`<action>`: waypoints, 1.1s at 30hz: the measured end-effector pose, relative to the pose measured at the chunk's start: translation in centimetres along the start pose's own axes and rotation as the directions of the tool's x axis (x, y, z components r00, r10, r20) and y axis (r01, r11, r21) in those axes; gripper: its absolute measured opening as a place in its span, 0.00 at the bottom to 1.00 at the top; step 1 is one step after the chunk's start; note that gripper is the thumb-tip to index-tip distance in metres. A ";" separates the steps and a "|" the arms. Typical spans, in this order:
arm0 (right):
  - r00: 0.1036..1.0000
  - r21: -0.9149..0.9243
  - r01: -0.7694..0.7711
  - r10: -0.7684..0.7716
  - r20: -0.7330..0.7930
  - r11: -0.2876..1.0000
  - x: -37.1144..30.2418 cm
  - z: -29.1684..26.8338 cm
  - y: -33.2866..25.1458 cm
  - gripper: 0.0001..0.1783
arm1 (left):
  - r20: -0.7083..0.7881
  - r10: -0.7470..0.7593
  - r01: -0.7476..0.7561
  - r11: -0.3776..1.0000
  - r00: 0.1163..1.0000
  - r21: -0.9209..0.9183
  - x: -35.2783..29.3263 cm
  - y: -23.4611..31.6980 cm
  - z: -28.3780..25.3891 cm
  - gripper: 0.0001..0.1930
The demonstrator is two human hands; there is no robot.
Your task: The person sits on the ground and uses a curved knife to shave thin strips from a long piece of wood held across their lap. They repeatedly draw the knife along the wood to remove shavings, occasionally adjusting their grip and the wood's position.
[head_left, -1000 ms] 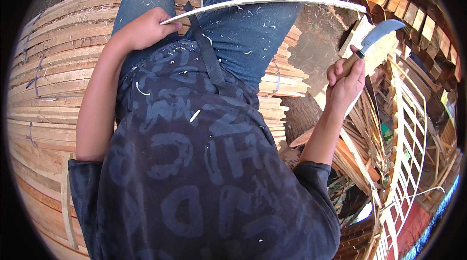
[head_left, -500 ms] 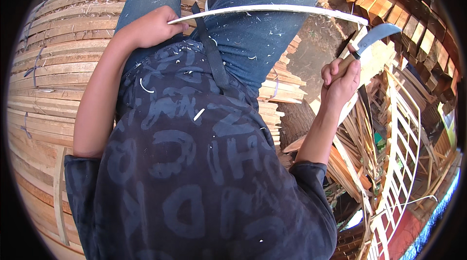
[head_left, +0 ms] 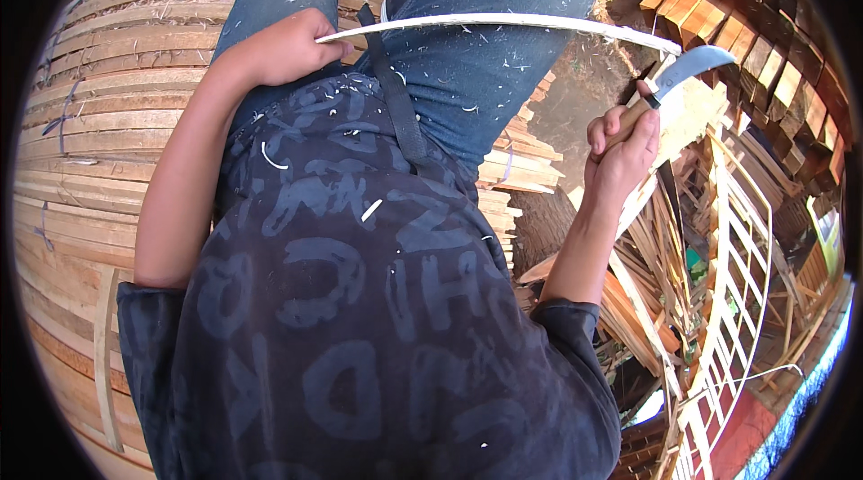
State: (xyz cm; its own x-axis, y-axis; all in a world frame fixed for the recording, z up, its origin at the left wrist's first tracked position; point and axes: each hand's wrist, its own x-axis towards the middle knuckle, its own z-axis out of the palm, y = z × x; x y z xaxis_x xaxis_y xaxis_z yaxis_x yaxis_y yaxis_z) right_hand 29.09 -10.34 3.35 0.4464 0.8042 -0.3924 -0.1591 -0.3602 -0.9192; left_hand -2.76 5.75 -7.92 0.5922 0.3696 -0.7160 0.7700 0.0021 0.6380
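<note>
A long, thin pale wooden strip (head_left: 485, 20) stretches across my thighs, looking bowed in this view. My left hand (head_left: 297, 47) is closed around its left end, above my left thigh. Out to the right, my right hand (head_left: 625, 143) grips the wooden handle of a curved knife (head_left: 688, 68). The hooked blade points up and to the right, close to the strip's far right end. Whether the blade touches the strip I cannot tell. Small pale shavings (head_left: 273, 157) lie on my dark shirt and jeans.
Stacked wooden battens (head_left: 117, 129) lie to my left, some tied with cord. Cut wooden blocks (head_left: 710, 17) are piled at the upper right. Below them stand a slatted wooden frame (head_left: 733, 273) and a heap of loose sticks (head_left: 661, 255). A dark strap (head_left: 394, 102) hangs at my waist.
My right hand and the knife have shifted slightly left. The strip's right end has dipped a little, and my left hand keeps its hold almost unmoved.
</note>
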 end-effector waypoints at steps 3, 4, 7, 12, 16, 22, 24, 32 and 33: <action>0.902 -0.597 -0.032 0.279 0.328 0.802 -1.9 1.0 1.0 0.18 | 0.024 -0.011 0.012 1.000 1.000 -0.016 -0.2 0.2 0.0 0.24; 0.911 -0.578 0.034 0.212 0.354 0.815 -2.1 1.2 1.4 0.17 | -0.007 0.034 -0.034 0.999 0.999 -0.033 -0.1 0.1 -0.1 0.23; 0.992 0.041 0.037 -0.032 -0.119 0.998 -0.3 0.5 0.0 0.18 | -0.332 0.138 -0.149 0.989 0.933 -0.008 -0.6 -0.7 1.9 0.21; 0.980 -0.390 -0.094 0.154 0.123 0.916 -2.0 0.1 0.0 0.17 | 0.137 -0.034 0.033 0.999 0.990 0.010 0.0 0.6 -0.7 0.22; 0.954 -0.031 0.146 -0.149 -0.260 0.989 -1.0 0.0 -0.8 0.18 | -0.034 0.009 -0.010 0.999 0.999 -0.033 -0.6 -0.1 0.7 0.21; 0.998 -0.087 -0.002 -0.004 -0.067 0.996 -0.8 -0.9 -0.8 0.17 | 0.053 -0.026 0.026 1.000 0.998 0.002 -0.4 0.5 -0.2 0.22; 0.994 -0.041 0.008 -0.012 -0.104 0.999 -1.2 0.6 0.1 0.15 | -0.062 0.050 -0.052 0.998 0.997 -0.024 -0.4 -0.4 0.6 0.23; 0.998 -0.167 0.012 -0.022 -0.055 0.986 -0.9 0.2 1.2 0.16 | 0.048 -0.004 0.004 1.000 0.999 0.004 -0.4 0.3 0.1 0.22; 0.998 -0.231 -0.070 0.066 -0.022 0.970 -2.3 1.4 1.5 0.16 | 0.053 -0.004 0.003 1.000 0.999 0.015 -0.3 0.3 0.1 0.22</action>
State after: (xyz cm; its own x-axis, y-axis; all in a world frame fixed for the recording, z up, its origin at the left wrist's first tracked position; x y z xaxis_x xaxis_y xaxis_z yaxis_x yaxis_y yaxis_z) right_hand 26.55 -12.06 2.79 0.4542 0.7680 -0.4516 0.0182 -0.5148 -0.8571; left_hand -2.65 5.55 -7.55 0.6008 0.3196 -0.7327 0.7754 -0.0105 0.6313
